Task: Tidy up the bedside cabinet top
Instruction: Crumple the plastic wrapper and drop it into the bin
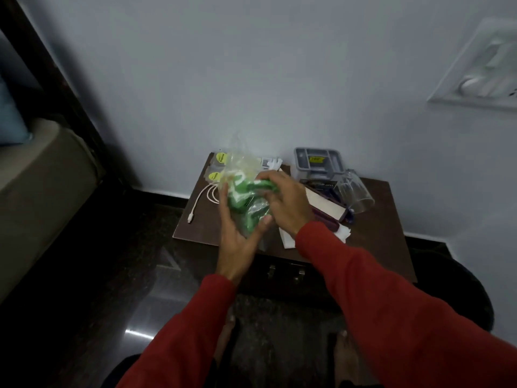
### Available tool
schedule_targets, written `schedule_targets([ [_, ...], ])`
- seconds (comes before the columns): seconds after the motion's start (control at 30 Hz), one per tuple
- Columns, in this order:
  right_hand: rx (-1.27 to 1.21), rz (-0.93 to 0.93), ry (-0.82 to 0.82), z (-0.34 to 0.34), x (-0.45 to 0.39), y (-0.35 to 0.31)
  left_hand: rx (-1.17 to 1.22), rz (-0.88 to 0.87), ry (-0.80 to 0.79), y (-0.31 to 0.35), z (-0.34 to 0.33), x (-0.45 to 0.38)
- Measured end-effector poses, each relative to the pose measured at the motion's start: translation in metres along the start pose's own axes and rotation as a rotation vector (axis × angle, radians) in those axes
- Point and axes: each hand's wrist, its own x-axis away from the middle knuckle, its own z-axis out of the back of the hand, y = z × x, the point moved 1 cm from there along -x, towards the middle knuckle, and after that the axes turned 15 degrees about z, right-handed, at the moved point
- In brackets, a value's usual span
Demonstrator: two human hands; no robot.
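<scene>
A crumpled green and clear plastic bag (246, 197) is held above the brown cabinet top (377, 219). My left hand (237, 236) grips it from below, thumb against its lower right side. My right hand (285, 200) grips its upper right part from above. On the cabinet lie a white cable (201, 200), clear packets with yellow labels (219, 163), a thick book (324, 205), a clear glass (354, 191) on its side, a grey lidded box (317, 161) and white paper (288, 239).
The cabinet stands against a pale wall. A bed with a dark frame (42, 177) is at the left. A switch plate (481, 71) is on the wall at the upper right. Dark glossy floor (112, 275) lies in front, with my feet below.
</scene>
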Motion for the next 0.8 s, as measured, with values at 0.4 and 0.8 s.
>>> schedule_targets([
  [0.4,-0.849,-0.369,-0.311,-0.013,0.019,-0.057,0.785,0.282,-0.107,0.019,0.020,0.010],
  [0.8,-0.091,-0.353,0.059,-0.024,-0.045,0.061,0.650,0.539,0.228,-0.003,0.037,-0.026],
])
